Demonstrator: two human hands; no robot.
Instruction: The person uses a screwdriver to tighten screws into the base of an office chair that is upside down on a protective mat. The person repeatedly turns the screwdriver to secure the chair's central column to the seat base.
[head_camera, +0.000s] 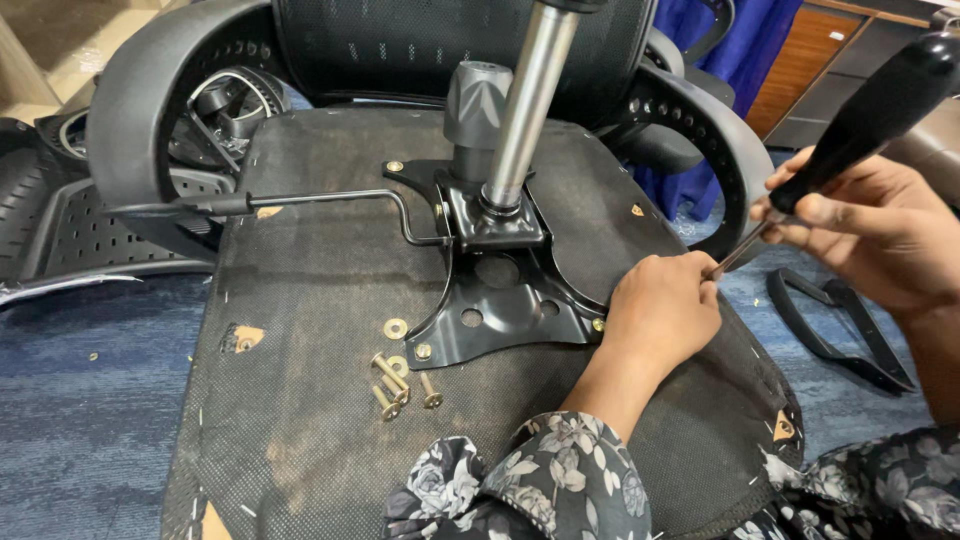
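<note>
An upturned chair seat (300, 300) lies bottom-up in front of me. A black metal mechanism plate (500, 310) with a steel gas cylinder (525, 110) sits on it. My left hand (660, 310) rests curled at the plate's right corner, beside a brass bolt (598, 325). Its fingers pinch the tip of a screwdriver shaft (740, 250). My right hand (870, 230) grips the screwdriver's black handle (880, 110), which slants up to the right. Three loose brass bolts (395, 385) and a washer (395, 328) lie on the seat, left of the plate.
A thin lever rod (330, 200) runs left from the plate. Black armrests (130, 120) curve up on both sides of the seat, with a mesh backrest (400, 40) behind. A loose black plastic part (840, 340) lies on the blue carpet at the right.
</note>
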